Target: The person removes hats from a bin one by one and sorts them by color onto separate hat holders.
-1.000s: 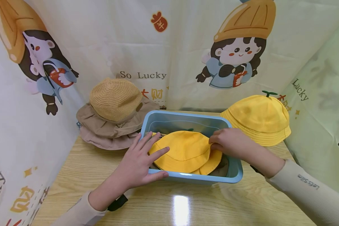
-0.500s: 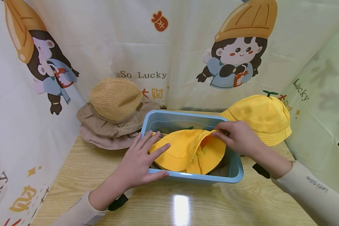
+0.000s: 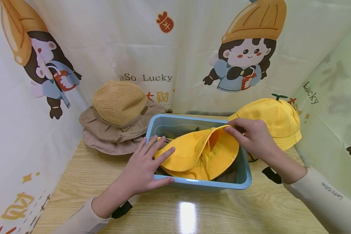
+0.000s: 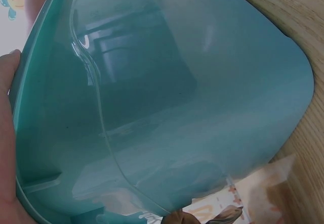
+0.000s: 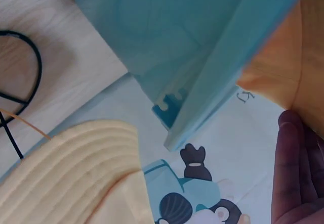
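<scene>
In the head view a blue plastic bin stands on the wooden table with a yellow bucket hat inside it. My right hand pinches the hat's brim between thumb and fingers and lifts it at the bin's right side, so the hat's inside shows. In the right wrist view the fingertips meet the yellow cloth. My left hand rests on the bin's left front rim, fingers spread over the hat's left edge. Brown cloth lies under the hat, mostly hidden.
A straw hat sits on brown and pinkish brimmed hats at the back left. Right of the bin stands another yellow hat with a green sprout. A black cord lies near it. A printed curtain hangs behind.
My right hand has taken the hat's brim and drawn it up and to the right, opening the hat's inside to view. The left hand has stayed put.
</scene>
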Demonstrator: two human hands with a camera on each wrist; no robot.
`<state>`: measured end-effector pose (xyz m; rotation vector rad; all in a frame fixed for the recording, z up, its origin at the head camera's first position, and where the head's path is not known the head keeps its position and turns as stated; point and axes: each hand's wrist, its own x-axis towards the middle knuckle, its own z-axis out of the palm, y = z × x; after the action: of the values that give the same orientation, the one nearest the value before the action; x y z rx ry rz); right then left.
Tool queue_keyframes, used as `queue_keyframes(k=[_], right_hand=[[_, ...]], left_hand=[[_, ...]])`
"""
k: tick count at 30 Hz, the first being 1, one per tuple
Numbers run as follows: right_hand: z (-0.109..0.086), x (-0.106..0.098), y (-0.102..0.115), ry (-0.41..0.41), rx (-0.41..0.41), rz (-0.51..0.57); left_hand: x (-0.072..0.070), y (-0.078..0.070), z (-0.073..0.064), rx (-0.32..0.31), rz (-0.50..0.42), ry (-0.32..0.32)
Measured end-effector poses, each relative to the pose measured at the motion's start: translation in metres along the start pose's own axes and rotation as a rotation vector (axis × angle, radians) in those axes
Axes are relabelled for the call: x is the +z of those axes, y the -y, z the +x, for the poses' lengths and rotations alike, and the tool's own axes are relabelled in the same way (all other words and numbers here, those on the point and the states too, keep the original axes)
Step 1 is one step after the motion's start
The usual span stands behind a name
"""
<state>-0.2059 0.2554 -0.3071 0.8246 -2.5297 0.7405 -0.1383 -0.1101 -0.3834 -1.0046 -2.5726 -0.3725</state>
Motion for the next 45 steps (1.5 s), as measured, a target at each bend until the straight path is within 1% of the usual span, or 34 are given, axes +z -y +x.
queue_keyframes(k=[8, 13, 21, 25, 31, 37, 41, 44, 45], right_hand=[[0.007, -0.010, 0.002, -0.085, 0.008, 0.030], [0.010, -0.015, 0.004, -0.132, 0.025, 0.020], [0.015, -0.025, 0.005, -0.219, -0.004, 0.044], [0.019, -0.034, 0.006, -0.239, -0.008, 0.068], [0.026, -0.051, 0.010, -0.240, -0.004, 0.106], [0.037, -0.070, 0.013, -0.260, -0.014, 0.169], [0.045, -0.083, 0.011, -0.301, -0.029, 0.201], [0.050, -0.092, 0.009, -0.337, -0.037, 0.247], [0.052, -0.096, 0.008, -0.352, -0.038, 0.246]], left_hand=[[0.001, 0.000, -0.001, -0.012, -0.010, 0.006], [0.001, 0.000, 0.000, -0.015, -0.011, 0.012], [0.001, 0.000, 0.000, -0.014, -0.016, 0.008], [0.001, 0.001, 0.000, -0.010, -0.019, 0.000], [0.002, 0.001, 0.000, -0.002, -0.021, -0.008], [0.001, 0.000, 0.000, -0.005, -0.019, 0.001], [0.001, 0.000, 0.000, -0.010, -0.018, 0.007], [0.001, 0.001, 0.000, -0.008, -0.017, 0.002], [0.001, 0.001, 0.000, -0.008, -0.017, 0.000]])
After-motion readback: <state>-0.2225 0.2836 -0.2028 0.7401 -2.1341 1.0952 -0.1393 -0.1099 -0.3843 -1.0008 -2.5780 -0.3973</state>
